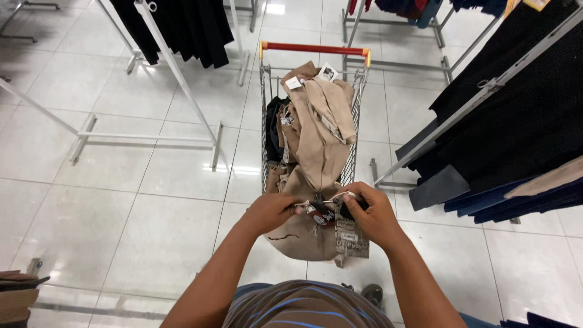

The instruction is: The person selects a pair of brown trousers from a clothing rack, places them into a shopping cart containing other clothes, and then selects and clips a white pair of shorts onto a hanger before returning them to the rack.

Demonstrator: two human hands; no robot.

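My right hand (373, 214) is pinched shut around a small black clip-like piece at the top of the folded beige cotton garment (306, 234), and my left hand (271, 211) is closed on the thin wire hanger (333, 198) that runs between the two. To do this well, I judge I should keep the left grip steady and let only the right fingertips work, so the dangling paper tags (351, 237) don't snag. The garment hangs from my hands over the near end of the metal shopping trolley with a red handle bar (314, 48), its cloth plain tan, creased, with a dark round label near the waist. More beige clothes (319, 130) are heaped in the trolley. Racks of dark garments (516, 121) stand to my right.
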